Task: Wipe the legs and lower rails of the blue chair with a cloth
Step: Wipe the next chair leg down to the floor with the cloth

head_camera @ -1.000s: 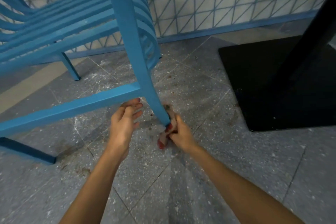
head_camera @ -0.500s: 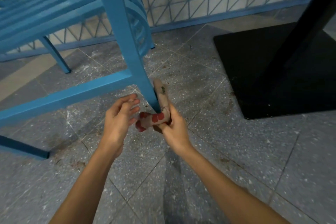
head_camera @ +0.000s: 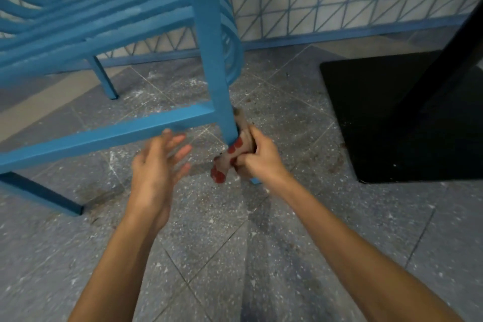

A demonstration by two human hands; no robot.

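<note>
**While the cloth wraps one leg, most of the chair is left to do**

As far as this view shows, the wiping is at the bottom of the near right leg (head_camera: 213, 65) of the blue chair (head_camera: 109, 21), which stands on the floor (head_camera: 235, 256) at the left and far side of the scene. The cloth (head_camera: 232, 154), beige with red spots, is wrapped round that leg just below its joint with the lower rail (head_camera: 104, 138). The right hand (head_camera: 261, 162) clamps it there, fingers (head_camera: 254, 136) curled round cloth and leg together. The left hand (head_camera: 154, 172) hovers just left of the leg and below the rail, holding nothing, its fingers straight and a little spread.

I judge the task to be early or midway. No cloth is on the lower rail, the near left leg (head_camera: 39, 193) or the far leg (head_camera: 104, 78), and nothing in the paint tells wiped from unwiped.

The left fingertips are blurred, so I cannot tell whether they touch the rail. The right hand covers most of the wiped leg's foot, leaving only a blue sliver. A fourth leg is not visible behind the seat slats, and the chair's top is cut off. At the right, the black base (head_camera: 392, 117) and its post (head_camera: 449, 55) run out of view.
</note>
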